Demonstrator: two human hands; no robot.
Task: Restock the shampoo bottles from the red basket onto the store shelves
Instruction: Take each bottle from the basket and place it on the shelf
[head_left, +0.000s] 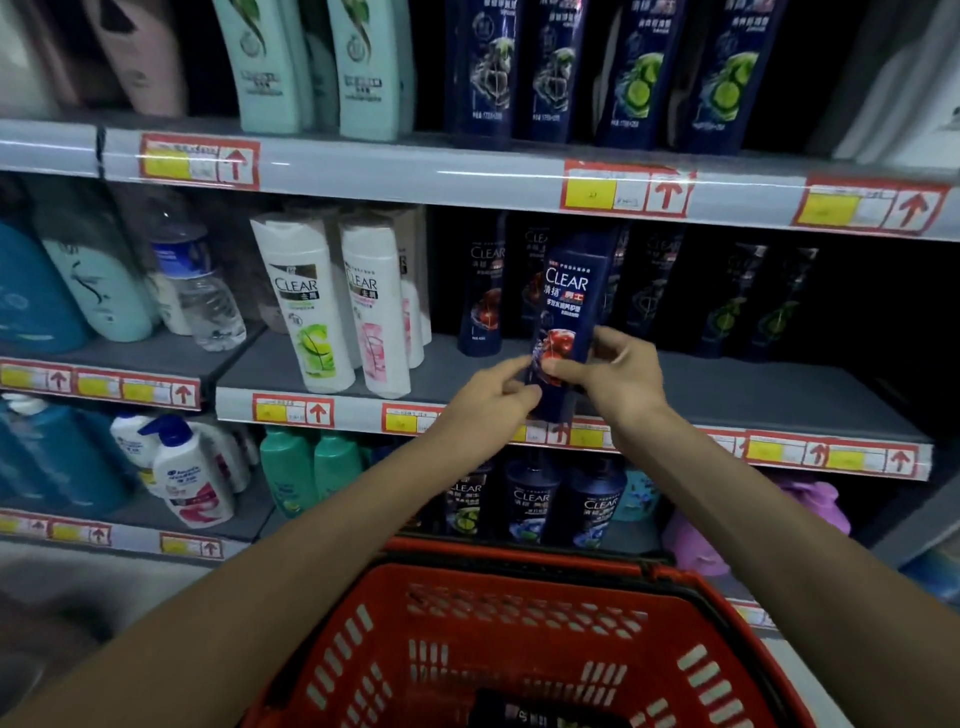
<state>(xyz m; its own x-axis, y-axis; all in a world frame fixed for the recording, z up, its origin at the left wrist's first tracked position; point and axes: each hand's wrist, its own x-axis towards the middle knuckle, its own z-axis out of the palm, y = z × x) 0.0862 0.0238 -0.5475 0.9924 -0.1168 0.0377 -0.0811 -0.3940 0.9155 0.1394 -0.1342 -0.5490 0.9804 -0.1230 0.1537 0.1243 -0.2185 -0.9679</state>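
Navy shampoo bottle (569, 306) stands upright, both hands clamped on its base: left hand (491, 389) at eight o'clock, right hand (618, 366) at four, middle shelf (779, 387) beyond.

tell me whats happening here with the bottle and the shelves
A person is restocking shampoo. Both hands, left hand and right hand, hold a dark blue plastic Clear shampoo bottle with a red graphic upright at its lower end, in front of the grey middle shelf where similar dark bottles stand. Whether it rests on the shelf yet is unclear. The red plastic basket sits below, with something dark at its bottom.
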